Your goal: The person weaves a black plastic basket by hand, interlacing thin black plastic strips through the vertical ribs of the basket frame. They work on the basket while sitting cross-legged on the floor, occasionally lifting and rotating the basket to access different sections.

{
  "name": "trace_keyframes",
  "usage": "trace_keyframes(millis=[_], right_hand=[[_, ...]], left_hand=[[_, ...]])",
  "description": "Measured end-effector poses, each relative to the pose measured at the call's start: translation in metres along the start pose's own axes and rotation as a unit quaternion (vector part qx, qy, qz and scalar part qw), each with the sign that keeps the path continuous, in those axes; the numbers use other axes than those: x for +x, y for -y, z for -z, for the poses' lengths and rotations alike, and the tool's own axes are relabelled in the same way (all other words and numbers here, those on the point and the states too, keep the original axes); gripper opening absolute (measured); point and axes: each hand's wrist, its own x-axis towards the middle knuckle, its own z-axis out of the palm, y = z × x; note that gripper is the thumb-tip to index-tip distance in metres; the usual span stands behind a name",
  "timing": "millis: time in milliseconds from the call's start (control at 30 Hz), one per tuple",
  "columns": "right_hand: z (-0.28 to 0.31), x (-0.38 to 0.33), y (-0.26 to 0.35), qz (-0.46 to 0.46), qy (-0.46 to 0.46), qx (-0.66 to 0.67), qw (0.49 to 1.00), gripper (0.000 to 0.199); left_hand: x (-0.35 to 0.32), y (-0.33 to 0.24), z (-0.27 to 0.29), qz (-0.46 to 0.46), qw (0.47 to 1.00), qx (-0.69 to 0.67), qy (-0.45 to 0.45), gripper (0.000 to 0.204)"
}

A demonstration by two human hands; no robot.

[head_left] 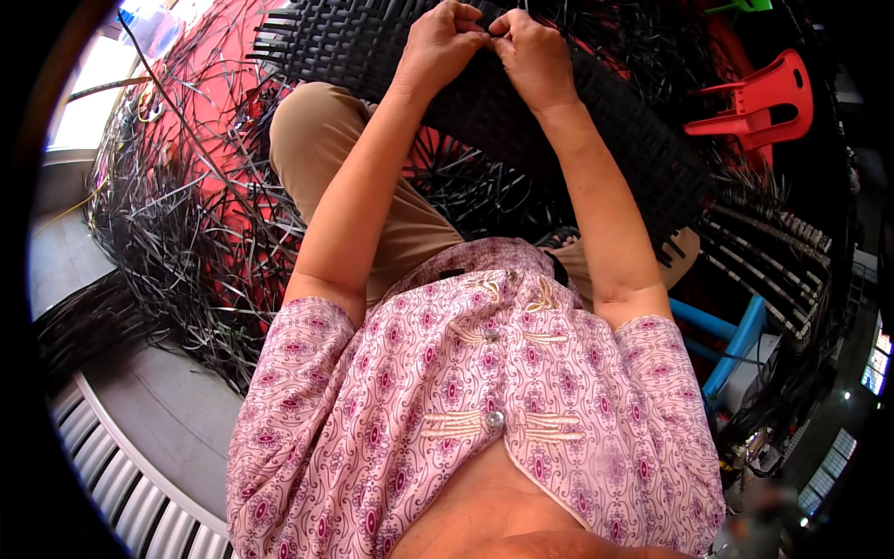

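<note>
A black woven panel [345, 47] of flat strips lies slantwise across my lap, with loose strip ends sticking out at its left edge. At its far edge my left hand [441, 45] is closed, thumb and fingers pinched together. Close against it, my right hand [535, 58] pinches too, and the fingertips of both nearly meet. Between them sits a small dark piece, which looks like a black strip of the weave. Its full length is hidden by the fingers and the dark panel behind.
Tangled black strips [177, 242] cover the red floor mat [209, 84] at left. A red plastic chair [768, 98] stands at far right, near a green plastic piece [740, 6]. Bundled strips [764, 252] and a blue frame [736, 349] are at right. White slats [140, 494] lie lower left.
</note>
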Motion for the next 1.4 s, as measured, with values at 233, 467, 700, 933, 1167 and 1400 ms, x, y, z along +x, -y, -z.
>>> trace_keyframes(millis=[233,467,700,933,1167,1400], right_hand=[[0.016,-0.011,0.002,0.018,0.034,0.066,0.997,0.034],[0.004,-0.045,0.014,0.038,-0.084,0.111,0.989,0.037],[-0.009,-0.054,-0.006,0.064,-0.153,0.109,0.980,0.036],[-0.005,-0.029,0.012,0.116,-0.182,0.071,0.974,0.025],[0.000,0.027,0.051,0.093,-0.130,0.179,0.971,0.022],[0.000,0.053,0.049,-0.065,0.074,0.528,0.843,0.018]], left_hand=[[0.011,0.004,0.010,0.045,0.998,0.035,0.012,0.030],[0.005,-0.009,0.022,-0.009,0.998,0.036,-0.042,0.012],[0.017,-0.025,0.067,0.090,0.994,-0.013,-0.062,0.013],[0.017,-0.037,0.092,0.057,0.994,-0.005,-0.096,0.013],[0.011,-0.048,0.110,-0.026,0.968,0.061,-0.241,0.007],[0.011,-0.103,0.085,-0.090,0.971,0.130,-0.178,0.010]])
